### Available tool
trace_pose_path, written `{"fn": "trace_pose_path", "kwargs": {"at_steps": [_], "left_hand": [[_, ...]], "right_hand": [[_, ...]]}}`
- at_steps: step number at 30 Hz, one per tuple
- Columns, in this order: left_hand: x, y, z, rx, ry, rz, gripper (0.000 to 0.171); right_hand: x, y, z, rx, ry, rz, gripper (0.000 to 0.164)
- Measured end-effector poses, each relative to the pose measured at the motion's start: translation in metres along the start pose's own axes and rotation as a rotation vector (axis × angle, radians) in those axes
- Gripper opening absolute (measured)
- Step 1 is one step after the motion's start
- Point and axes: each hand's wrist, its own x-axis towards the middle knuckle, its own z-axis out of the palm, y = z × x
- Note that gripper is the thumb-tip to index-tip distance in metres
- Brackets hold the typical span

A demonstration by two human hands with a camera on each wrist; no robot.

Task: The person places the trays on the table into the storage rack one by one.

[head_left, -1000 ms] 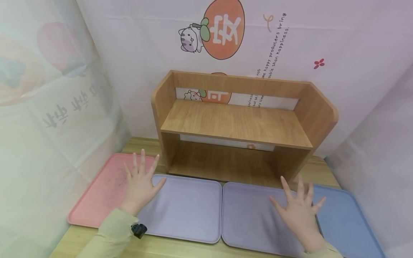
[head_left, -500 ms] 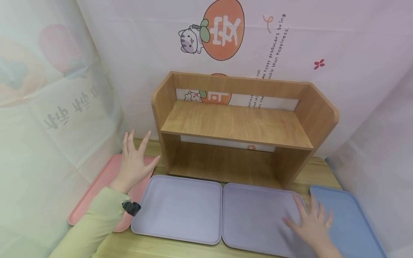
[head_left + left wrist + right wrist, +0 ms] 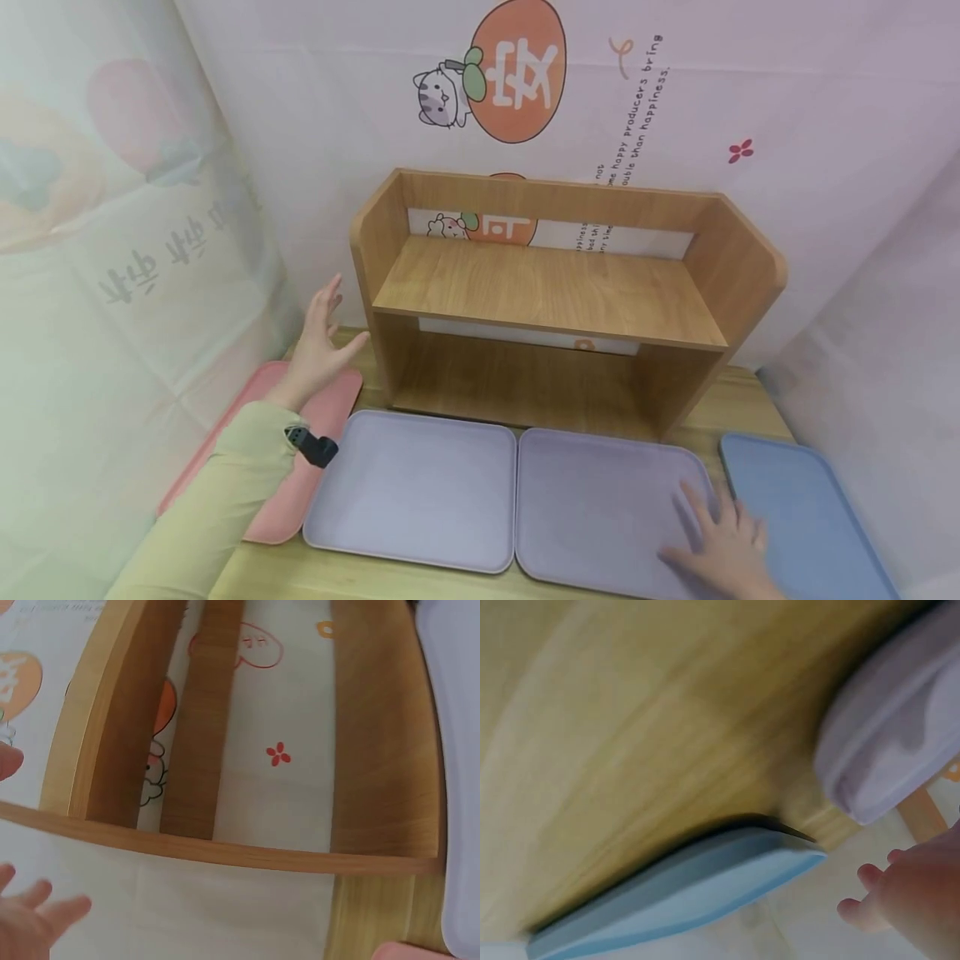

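My left hand (image 3: 317,350) hangs over the far part of the pink tray (image 3: 281,504), near the left side of the wooden shelf (image 3: 551,287). Its thumb stands apart from the fingers, and it holds nothing. In the left wrist view, fingertips (image 3: 64,915) show on one side of the shelf's side panel (image 3: 247,853). My right hand (image 3: 723,542) is spread above the right part of the greyish-purple tray (image 3: 592,508), beside the blue tray (image 3: 795,500). Nothing is in its grasp. The right wrist view shows its fingers (image 3: 870,896) near the edges of both trays.
A pale lavender tray (image 3: 412,492) lies between the pink and greyish-purple trays, in front of the two-tier shelf. All of them stand on a wooden table (image 3: 360,575). Printed cloth (image 3: 315,108) hangs behind and at both sides.
My left hand has moved away from the lavender tray, up and towards the shelf's left side, turning edge-on. My right hand has drifted lower and slightly right.
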Motion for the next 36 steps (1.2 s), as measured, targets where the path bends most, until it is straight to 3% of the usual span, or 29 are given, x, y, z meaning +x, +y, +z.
{"fn": "trace_pose_path", "kwargs": {"at_steps": [4,9,16,25,36], "left_hand": [[0.012,-0.001,-0.003,-0.162,-0.008,-0.035,0.086],[0.026,0.003,-0.006,-0.212,-0.007,-0.040,0.083],[0.037,0.008,-0.007,-0.140,-0.029,-0.070,0.081],[0.047,0.008,-0.006,-0.042,-0.026,-0.113,0.085],[0.054,0.000,0.002,-0.017,0.024,-0.092,0.081]], "right_hand": [[-0.002,0.004,0.005,0.018,-0.064,0.034,0.112],[-0.001,0.006,0.009,-0.008,-0.124,0.077,0.113],[0.004,0.007,0.011,0.010,-0.156,0.072,0.110],[0.012,0.009,0.004,0.038,-0.255,0.155,0.111],[0.017,0.006,-0.003,0.052,-0.292,0.201,0.113]]}}
